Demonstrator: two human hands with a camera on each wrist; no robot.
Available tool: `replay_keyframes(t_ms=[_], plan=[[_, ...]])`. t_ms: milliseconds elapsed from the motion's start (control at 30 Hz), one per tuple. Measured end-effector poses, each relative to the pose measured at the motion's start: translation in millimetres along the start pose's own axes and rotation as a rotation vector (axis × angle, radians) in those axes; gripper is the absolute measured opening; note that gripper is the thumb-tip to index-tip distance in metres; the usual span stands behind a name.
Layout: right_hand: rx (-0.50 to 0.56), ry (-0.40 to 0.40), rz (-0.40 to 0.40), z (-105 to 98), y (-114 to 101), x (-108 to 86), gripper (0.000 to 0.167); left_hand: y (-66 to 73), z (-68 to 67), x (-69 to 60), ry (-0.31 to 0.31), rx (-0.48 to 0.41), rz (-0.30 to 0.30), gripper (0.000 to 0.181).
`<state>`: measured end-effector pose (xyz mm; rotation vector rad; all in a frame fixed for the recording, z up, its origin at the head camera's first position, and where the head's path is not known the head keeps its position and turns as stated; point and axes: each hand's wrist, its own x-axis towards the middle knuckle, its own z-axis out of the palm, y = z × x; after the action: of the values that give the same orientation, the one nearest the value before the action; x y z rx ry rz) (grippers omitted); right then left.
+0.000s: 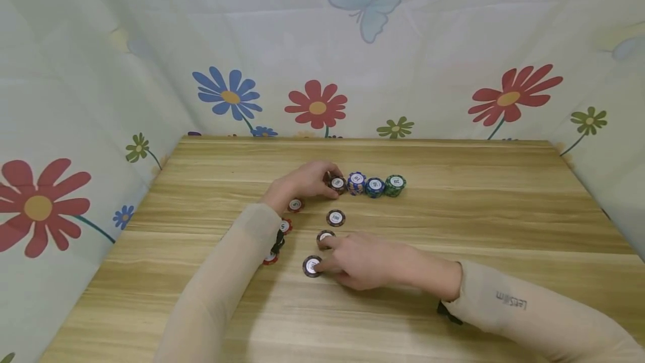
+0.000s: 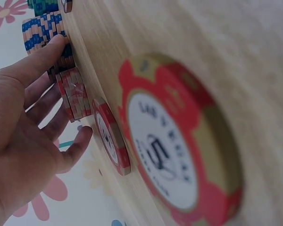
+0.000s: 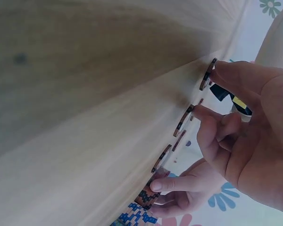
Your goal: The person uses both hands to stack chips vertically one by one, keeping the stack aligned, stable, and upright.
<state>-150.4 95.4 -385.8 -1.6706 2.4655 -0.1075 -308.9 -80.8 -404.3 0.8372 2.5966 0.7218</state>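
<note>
Poker chips, in stacks and singly, laid out on a wood-grain table (image 1: pixel 478 212). Left hand (image 1: pixel 316 178): thumb and fingers curled about the sides of a black stack (image 1: pixel 337 184), clamped on it at the left part of the visible row. Next to it on the right, in order: 1 blue and pale stack (image 1: pixel 356 180), top chip marked 10; 1 dark blue stack (image 1: pixel 375 186), its marking too small to read surely; 1 green stack (image 1: pixel 395 182), top chip marked 20. A red stack (image 2: pixel 75 96), hidden by the hand from the head view, stood beside the black stack in the left wrist view. Right hand (image 1: pixel 365 259): thumb and index finger held apart, remaining fingers bent, with nothing enclosed; the thumb touched the near black chip (image 1: pixel 309 266) and the index finger touched the middle black chip (image 1: pixel 324 235), each lying flat. A far black chip (image 1: pixel 335 218), marked 100, lay flat beyond that hand, in front of the stacks and untouched. Red chips, loose, 3 in number, lay to the left of the black singles, beside the left forearm: the far red chip (image 1: pixel 295 205), the middle red chip (image 1: pixel 286 226) and the near red chip (image 1: pixel 270 258), the last partly covered. Dress: pale sleeves (image 1: pixel 229 265), with lettering on the right. Backing: white cloth (image 1: pixel 433 71) printed with flowers and 1 blue butterfly (image 1: pixel 368 3).
</note>
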Motion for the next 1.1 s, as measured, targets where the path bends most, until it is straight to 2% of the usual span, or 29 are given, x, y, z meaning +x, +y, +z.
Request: replay_keyframes(t_ms=[267,433,533,667,833,1100], plan=[[-0.041,-0.045,0.026,-6,-1,-6.8,0.038,1.4,0.3,-0.3,-0.001,0.012,0.000,0.045],[0.002,-0.055,0.039,-8,5,-13.7,0.035,0.9,0.1,0.6,-0.002,0.011,0.003,0.045],[0.041,-0.018,0.022,-8,8,-15.2,0.027,1.1,0.0,0.8,-0.003,0.013,0.005,0.044],[0.073,0.036,-0.009,-6,9,-12.1,0.021,1.3,0.1,0.5,-0.002,0.019,0.005,0.044],[0.080,-0.002,-0.006,-1,7,-4.1,0.030,0.6,1.1,0.2,-0.001,0.015,0.004,0.044],[0.037,-0.019,0.008,1,5,2.8,0.029,0.1,1.5,-0.2,0.008,0.013,0.009,0.043]])
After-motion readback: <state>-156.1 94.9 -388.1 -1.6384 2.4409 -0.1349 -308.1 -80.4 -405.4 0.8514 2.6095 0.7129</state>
